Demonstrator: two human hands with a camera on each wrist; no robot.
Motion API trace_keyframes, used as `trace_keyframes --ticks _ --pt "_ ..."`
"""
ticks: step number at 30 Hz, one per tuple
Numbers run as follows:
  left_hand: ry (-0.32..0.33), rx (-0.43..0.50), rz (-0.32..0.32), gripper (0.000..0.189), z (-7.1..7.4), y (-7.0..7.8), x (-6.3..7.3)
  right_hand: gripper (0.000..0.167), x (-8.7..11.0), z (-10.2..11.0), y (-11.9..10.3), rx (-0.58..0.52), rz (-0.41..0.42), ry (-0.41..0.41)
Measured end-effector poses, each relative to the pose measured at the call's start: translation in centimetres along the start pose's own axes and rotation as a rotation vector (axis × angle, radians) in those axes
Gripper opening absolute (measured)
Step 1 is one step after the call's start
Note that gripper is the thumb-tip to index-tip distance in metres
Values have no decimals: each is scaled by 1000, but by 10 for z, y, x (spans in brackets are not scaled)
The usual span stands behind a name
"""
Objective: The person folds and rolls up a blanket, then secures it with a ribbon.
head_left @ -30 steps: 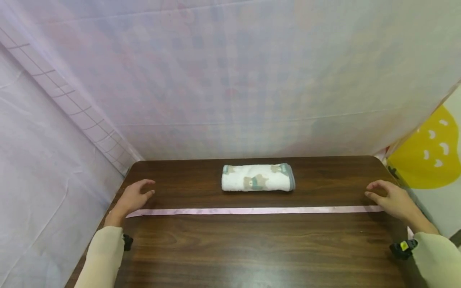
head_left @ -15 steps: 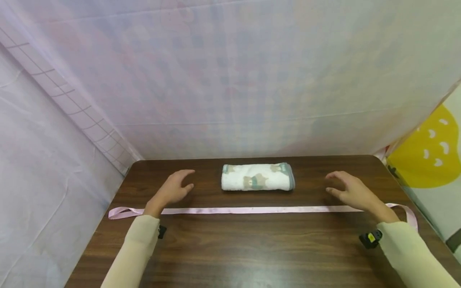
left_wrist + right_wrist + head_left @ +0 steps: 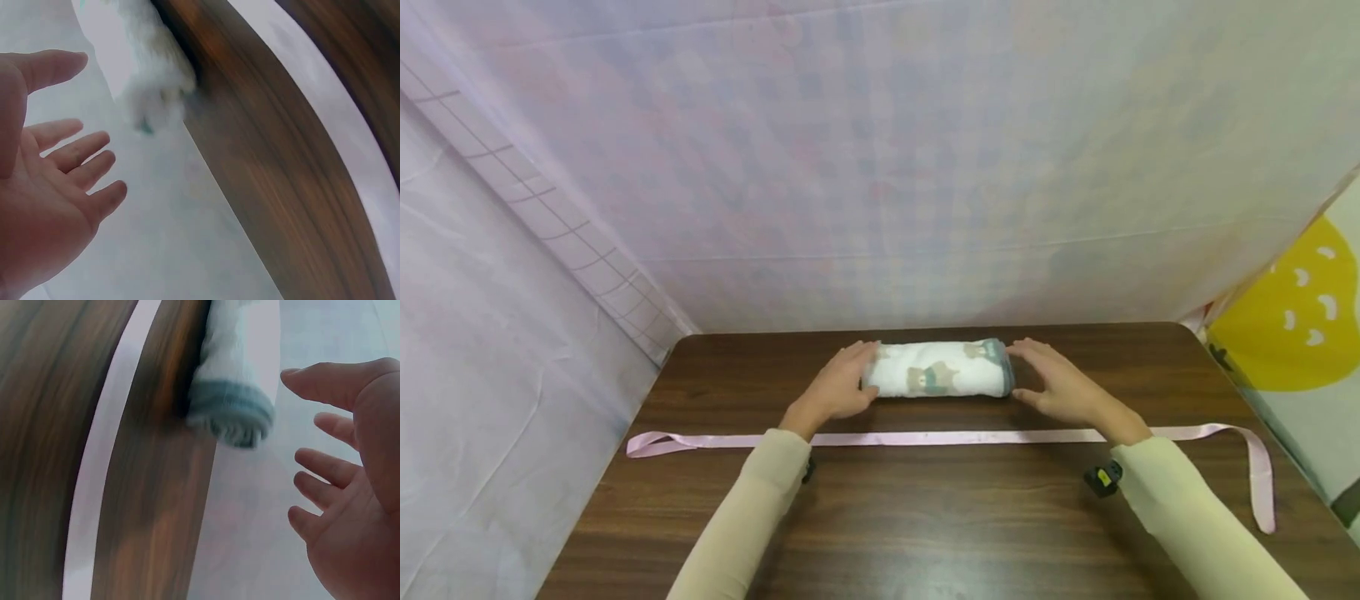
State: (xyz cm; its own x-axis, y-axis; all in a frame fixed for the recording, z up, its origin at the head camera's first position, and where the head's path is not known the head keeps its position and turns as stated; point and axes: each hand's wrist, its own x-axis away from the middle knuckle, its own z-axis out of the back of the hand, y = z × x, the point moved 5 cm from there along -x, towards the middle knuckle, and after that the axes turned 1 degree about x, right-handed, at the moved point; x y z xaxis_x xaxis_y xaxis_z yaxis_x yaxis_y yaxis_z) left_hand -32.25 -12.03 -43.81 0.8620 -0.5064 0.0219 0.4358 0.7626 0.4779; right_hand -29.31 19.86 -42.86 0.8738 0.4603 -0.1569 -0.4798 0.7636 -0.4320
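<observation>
Nearest to me, two cream sleeves (image 3: 741,517) stretch over a dark brown wood-grain table (image 3: 940,517), a small black device (image 3: 1103,478) at the right cuff. Beyond the cuffs, a pale pink ribbon (image 3: 925,438) runs across the tabletop, passing below both wrists; its left end doubles back in a loop and its right end bends toward the near side. Past the ribbon, the left hand (image 3: 835,387) and right hand (image 3: 1063,387) face each other, thumbs well apart from loosely bent fingers, one at either end of a rolled towel (image 3: 940,369). I cannot tell from the head view whether they touch it; the wrist views show gaps. The towel lies lengthwise near the table's far edge: a plump white roll with beige, bear-like figures touched with teal, grey-blue trim at its right end, and a spiral of layers there. Behind hangs a pale, faintly checked curtain (image 3: 887,167).
</observation>
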Motion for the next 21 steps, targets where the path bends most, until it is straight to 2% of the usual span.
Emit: trace_keyframes --ticks 5,11,17,21 --pt "-27 -49 -39 82 -16 17 -20 69 -18 -14 -14 41 52 -35" --pt "-73 -144 -12 93 -30 23 -40 68 -34 -29 -24 27 85 -47" --pt "-113 -193 45 106 -40 26 -49 72 -50 -41 -29 81 105 -73" --pt "-145 -240 69 109 -50 26 -50 83 -58 -47 -28 135 60 -123"
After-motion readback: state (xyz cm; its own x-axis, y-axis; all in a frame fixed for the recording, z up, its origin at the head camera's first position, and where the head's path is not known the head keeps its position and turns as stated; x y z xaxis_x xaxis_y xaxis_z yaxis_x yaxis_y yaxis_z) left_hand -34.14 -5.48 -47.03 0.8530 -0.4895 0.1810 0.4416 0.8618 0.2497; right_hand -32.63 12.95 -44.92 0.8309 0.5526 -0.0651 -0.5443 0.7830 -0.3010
